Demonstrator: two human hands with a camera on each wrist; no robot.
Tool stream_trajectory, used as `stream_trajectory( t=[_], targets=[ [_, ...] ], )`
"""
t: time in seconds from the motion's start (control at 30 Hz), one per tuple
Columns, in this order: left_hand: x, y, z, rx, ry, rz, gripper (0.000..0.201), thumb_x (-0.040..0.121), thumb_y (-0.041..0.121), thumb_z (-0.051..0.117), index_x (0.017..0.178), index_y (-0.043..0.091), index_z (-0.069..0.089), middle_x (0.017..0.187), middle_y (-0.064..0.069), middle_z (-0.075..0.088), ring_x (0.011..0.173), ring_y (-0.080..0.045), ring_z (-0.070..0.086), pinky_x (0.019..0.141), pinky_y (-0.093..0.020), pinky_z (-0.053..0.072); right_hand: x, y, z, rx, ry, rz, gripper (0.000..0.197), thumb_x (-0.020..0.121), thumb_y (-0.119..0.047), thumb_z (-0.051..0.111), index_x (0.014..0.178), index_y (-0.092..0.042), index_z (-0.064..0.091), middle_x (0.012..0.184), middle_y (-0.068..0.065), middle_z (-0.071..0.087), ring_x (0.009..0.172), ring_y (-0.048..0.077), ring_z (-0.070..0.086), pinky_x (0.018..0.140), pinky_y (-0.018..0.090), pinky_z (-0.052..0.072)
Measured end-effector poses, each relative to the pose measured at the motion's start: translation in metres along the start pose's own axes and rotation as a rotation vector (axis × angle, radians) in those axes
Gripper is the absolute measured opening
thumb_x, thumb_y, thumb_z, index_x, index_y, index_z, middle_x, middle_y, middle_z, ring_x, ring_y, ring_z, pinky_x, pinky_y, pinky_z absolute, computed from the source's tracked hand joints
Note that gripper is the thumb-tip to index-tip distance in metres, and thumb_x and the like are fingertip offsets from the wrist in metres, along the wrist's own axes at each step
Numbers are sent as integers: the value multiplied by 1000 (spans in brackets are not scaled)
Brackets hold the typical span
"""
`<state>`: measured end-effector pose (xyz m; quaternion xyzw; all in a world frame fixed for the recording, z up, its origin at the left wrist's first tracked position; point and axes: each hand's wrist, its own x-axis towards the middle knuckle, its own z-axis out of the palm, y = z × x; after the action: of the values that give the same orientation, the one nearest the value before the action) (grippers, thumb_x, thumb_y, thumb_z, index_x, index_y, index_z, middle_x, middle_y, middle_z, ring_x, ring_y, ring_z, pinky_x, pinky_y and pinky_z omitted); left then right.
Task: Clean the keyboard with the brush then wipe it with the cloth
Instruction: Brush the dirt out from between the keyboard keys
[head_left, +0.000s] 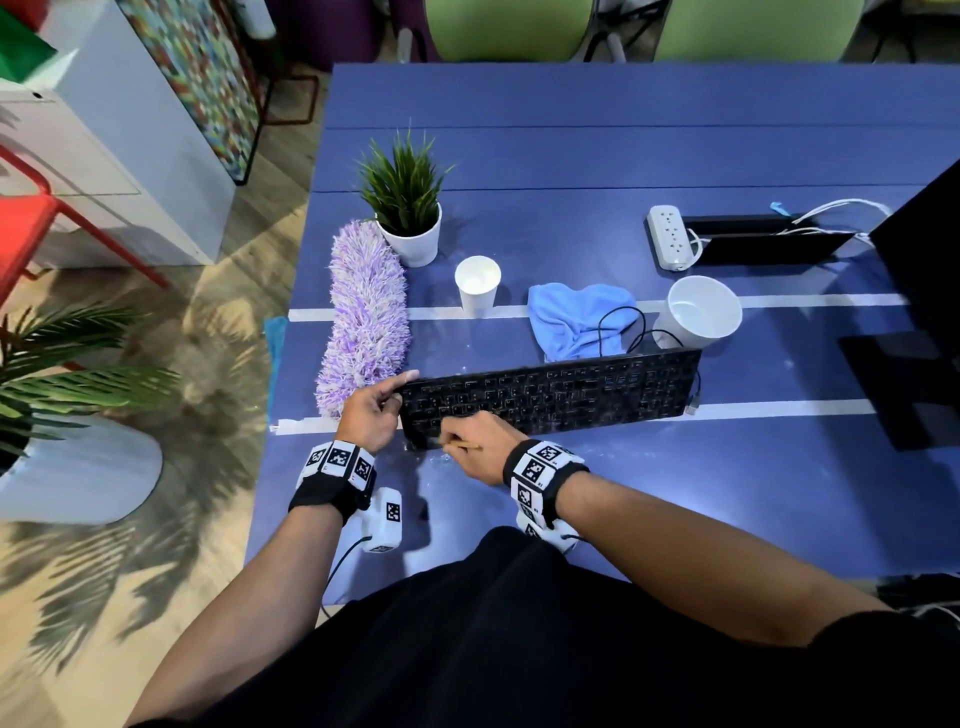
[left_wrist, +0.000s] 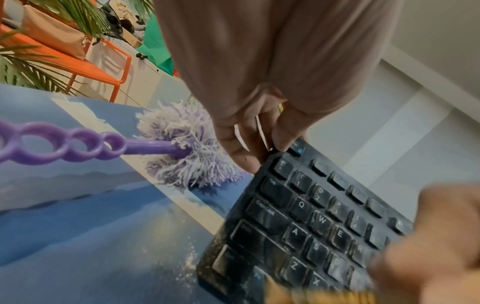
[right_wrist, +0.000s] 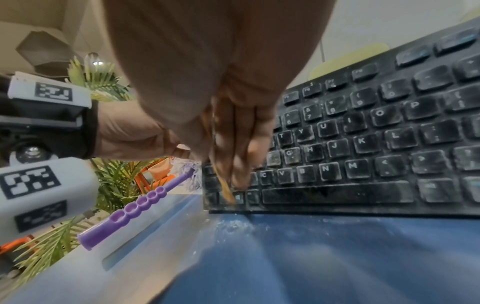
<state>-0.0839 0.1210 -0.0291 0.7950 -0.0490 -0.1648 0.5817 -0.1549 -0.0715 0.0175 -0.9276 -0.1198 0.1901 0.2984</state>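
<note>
A dusty black keyboard (head_left: 561, 395) lies on the blue table (head_left: 675, 493), its far edge tipped up. My left hand (head_left: 396, 389) pinches its upper left corner, thumb on top; the left wrist view shows the hand (left_wrist: 249, 142) at the corner of the keyboard (left_wrist: 311, 222). My right hand (head_left: 451, 439) grips a small wooden-handled brush (head_left: 466, 446). In the right wrist view the brush (right_wrist: 226, 192) touches the bottom left keys of the keyboard (right_wrist: 363, 144), under my right hand (right_wrist: 233, 127). A blue cloth (head_left: 571, 317) lies crumpled behind the keyboard, under its cable.
A purple fluffy duster (head_left: 366, 317) lies along the left table edge beside the keyboard. Behind stand a potted plant (head_left: 408, 208), a paper cup (head_left: 477, 286) and a white pot (head_left: 701, 312). A power strip (head_left: 670, 236) and monitor (head_left: 919, 260) are at right. White dust (right_wrist: 233, 224) speckles the table.
</note>
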Motion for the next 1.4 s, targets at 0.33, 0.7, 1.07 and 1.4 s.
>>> stream_trajectory(
  t=[0.33, 0.7, 1.07, 1.4],
  targets=[
    [0, -1, -1, 8, 0, 12, 68, 96, -10, 46, 103, 54, 68, 104, 36, 67, 121, -12, 59, 114, -39, 38, -59, 77, -22, 114, 317, 306, 2, 90, -22, 55, 87, -22, 56, 73, -10, 63, 57, 10, 55, 60, 23, 45],
    [-3, -11, -4, 9, -38, 17, 68, 96, -10, 46, 107, 54, 68, 123, 6, 67, 128, -20, 55, 115, -48, 36, -64, 73, -18, 176, 287, 232, 4, 90, -22, 56, 90, -18, 57, 82, 5, 69, 65, 20, 58, 68, 33, 54],
    [-2, -3, -3, 21, -33, 7, 47, 96, -10, 46, 121, 25, 64, 128, -4, 65, 128, -19, 55, 115, -44, 37, -58, 62, -21, 251, 405, 178, 4, 92, -20, 56, 89, -18, 55, 93, -5, 68, 70, 9, 57, 69, 21, 46],
    [2, -2, -4, 36, -20, -15, 62, 95, -8, 47, 109, 48, 69, 120, 1, 70, 122, -15, 60, 114, -41, 40, -87, 81, -44, 288, 798, 365, 4, 92, -17, 57, 90, -18, 60, 73, -13, 61, 59, -9, 53, 53, 1, 38]
  ],
)
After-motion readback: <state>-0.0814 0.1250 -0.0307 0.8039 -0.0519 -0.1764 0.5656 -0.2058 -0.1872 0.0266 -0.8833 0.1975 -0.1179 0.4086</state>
